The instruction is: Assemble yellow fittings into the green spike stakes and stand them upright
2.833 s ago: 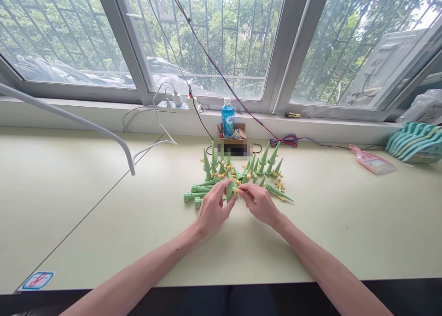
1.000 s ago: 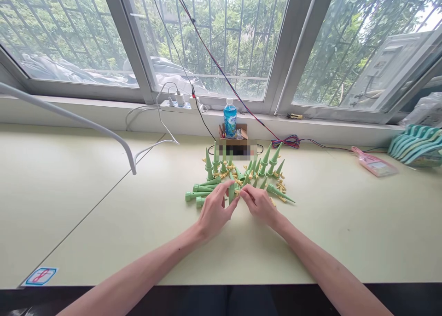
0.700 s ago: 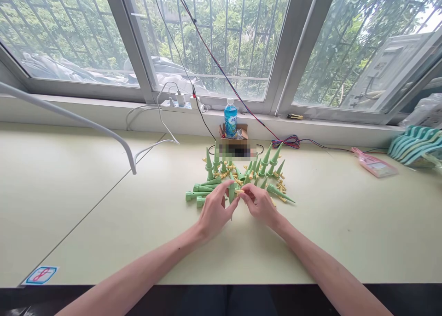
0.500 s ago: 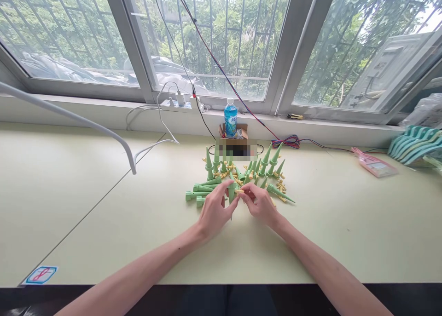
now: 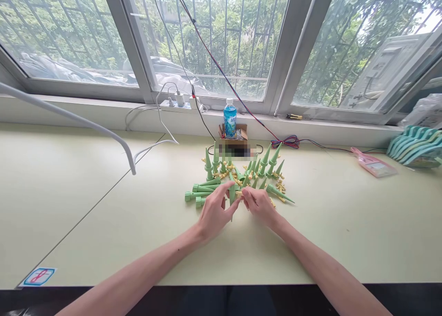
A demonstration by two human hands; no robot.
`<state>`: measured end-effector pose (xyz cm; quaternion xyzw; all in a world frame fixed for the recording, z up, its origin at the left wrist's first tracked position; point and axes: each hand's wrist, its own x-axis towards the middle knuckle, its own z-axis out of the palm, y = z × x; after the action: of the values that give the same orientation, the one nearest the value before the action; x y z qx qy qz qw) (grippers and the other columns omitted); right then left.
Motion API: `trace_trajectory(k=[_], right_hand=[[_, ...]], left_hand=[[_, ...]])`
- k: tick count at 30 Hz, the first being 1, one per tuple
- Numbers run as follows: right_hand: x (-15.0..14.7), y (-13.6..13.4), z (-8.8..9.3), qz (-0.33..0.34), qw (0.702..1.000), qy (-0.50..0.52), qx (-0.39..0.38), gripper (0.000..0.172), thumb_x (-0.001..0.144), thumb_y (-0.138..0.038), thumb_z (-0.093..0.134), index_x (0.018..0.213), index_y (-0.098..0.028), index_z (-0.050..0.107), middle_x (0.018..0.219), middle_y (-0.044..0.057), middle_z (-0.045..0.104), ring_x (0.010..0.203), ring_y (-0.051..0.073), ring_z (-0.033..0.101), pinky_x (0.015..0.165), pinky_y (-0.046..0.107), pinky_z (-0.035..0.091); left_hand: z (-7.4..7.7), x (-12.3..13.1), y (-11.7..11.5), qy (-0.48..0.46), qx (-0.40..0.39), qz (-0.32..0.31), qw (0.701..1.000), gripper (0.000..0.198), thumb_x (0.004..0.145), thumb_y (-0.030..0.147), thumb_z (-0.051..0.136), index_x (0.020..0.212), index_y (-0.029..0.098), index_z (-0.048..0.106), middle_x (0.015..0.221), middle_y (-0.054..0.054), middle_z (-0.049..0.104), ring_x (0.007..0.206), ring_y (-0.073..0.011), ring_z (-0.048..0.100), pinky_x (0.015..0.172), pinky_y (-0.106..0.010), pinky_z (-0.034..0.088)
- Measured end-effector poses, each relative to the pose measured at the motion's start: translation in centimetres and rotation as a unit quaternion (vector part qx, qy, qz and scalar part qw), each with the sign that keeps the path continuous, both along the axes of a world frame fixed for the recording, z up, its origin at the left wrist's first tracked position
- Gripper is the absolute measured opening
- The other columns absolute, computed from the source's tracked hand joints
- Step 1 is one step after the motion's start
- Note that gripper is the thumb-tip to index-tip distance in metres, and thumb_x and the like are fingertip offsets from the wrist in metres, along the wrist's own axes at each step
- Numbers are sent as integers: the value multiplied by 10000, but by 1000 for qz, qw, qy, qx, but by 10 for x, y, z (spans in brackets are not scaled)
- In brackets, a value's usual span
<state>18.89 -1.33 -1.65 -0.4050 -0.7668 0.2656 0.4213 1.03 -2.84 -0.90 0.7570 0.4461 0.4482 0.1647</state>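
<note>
Both my hands meet at the near edge of a pile of green plastic cone spikes [image 5: 241,173] and small yellow pieces on the pale green table [image 5: 103,205]. My left hand [image 5: 214,212] pinches a green cone spike [image 5: 231,196], holding it point down. My right hand [image 5: 259,207] pinches a small yellow piece [image 5: 239,193] against the side of that spike. Several spikes stand upright behind the hands and several lie flat to the left [image 5: 200,192].
A blue drink bottle [image 5: 229,118] stands in a small cardboard box at the back. Cables run from the window sill. A white hanger wire [image 5: 103,132] reaches in from the left. A pink packet [image 5: 373,166] and stacked teal items [image 5: 416,143] lie at the right.
The hands stay together at the pile. The spike in my left hand has turned slightly and my right fingers have pressed the yellow piece closer to it.
</note>
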Motion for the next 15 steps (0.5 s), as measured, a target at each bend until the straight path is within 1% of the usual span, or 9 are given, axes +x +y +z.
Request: trace_trajectory(k=[3, 5, 8, 10, 15], right_hand=[[-1, -1, 2, -1, 1000, 9, -7, 265, 990, -415, 431, 921, -181, 536, 569, -48, 463, 486, 105, 409, 494, 235, 316], [-1, -2, 2, 4, 1000, 14, -7, 230, 965, -408, 487, 1008, -184, 517, 597, -46, 476, 505, 111, 424, 488, 232, 317], [-1, -2, 2, 11, 1000, 12, -5, 210, 971, -394, 473, 952, -188, 512, 630, -25, 513, 529, 118, 461, 498, 233, 338], [-1, -1, 2, 11, 1000, 6, -3, 232, 984, -389, 442, 886, -190, 512, 628, -18, 523, 525, 117, 467, 508, 237, 347], [0, 0, 0, 8, 1000, -15, -6, 396, 1019, -389, 343, 684, -199, 434, 544, -26, 477, 479, 107, 435, 512, 246, 338]], left_hand=[[2, 0, 1, -8, -2, 9, 1000, 381, 854, 281, 639, 1215, 232, 526, 831, 30, 557, 446, -33, 352, 478, -183, 374], [3, 0, 1, -11, -5, 13, 1000, 372, 854, 275, 636, 1208, 230, 531, 818, 32, 551, 444, -34, 349, 476, -184, 372], [3, 0, 1, -11, -10, 9, 1000, 361, 863, 290, 627, 1207, 237, 531, 818, 34, 544, 445, -34, 349, 475, -182, 372], [2, 0, 1, -9, -11, 5, 1000, 361, 868, 301, 624, 1211, 241, 528, 824, 34, 542, 446, -32, 347, 476, -181, 373], [-1, 0, 0, 0, -2, -12, 1000, 372, 865, 278, 621, 1221, 250, 517, 825, 37, 534, 449, -32, 342, 481, -182, 374]])
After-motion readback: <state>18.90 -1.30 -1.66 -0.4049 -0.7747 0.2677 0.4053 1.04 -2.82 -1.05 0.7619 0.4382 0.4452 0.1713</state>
